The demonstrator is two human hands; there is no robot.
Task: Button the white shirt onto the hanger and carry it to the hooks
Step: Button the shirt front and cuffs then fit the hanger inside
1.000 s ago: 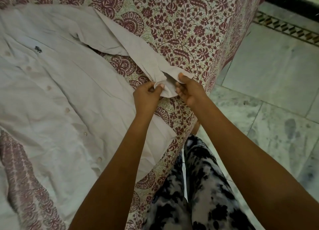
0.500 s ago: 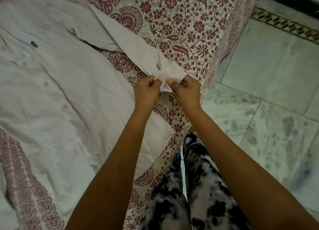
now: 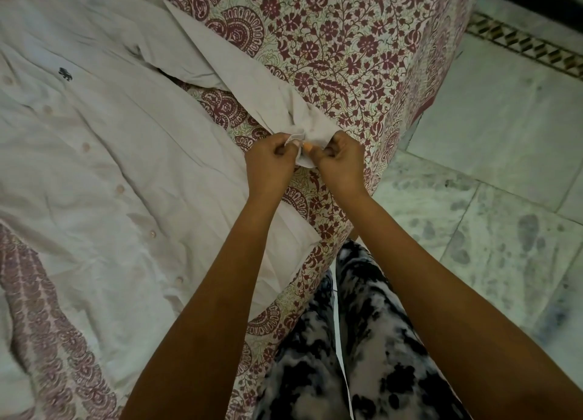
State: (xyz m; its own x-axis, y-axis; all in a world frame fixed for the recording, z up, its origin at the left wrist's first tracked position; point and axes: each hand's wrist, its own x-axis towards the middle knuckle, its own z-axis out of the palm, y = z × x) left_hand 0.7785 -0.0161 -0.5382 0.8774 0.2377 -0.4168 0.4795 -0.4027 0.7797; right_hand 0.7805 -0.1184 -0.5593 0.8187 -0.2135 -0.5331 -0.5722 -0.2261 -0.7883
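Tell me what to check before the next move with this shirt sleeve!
1. Left hand and right hand both have a grip on the cuff: ok.
2. Cuff button through its hole: cannot tell, fingers hide it.
3. Shirt lying flat on the bed cover: ok.
4. Sleeve up on the bed cover, off the floor: ok.
5. Hanger inside the shirt: cannot tell, none shows.

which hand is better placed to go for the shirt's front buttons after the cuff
Left, probably. Both hands pinch the cuff, but the left hand is on the side nearest the button row; the right hand is by the bed edge and would have to reach across.
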